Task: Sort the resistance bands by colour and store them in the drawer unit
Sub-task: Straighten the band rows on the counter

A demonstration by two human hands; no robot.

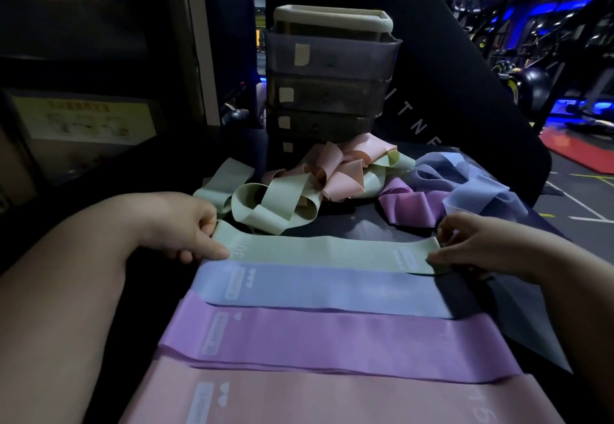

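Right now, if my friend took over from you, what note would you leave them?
Hands: the left hand pinches the left end of the green band, and the right hand pinches its right end.
Done: four bands are laid flat, from far to near: green band, blue band, purple band, pink band.
Left: the tangled pile in front of the drawer unit needs sorting; then store everything.

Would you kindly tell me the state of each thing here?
green band: flat, pinched at both ends
blue band: laid flat
purple band: laid flat
pink band: laid flat
loose bands: tangled heap
drawer unit: drawers look shut
left hand: pinching green band
right hand: pinching green band
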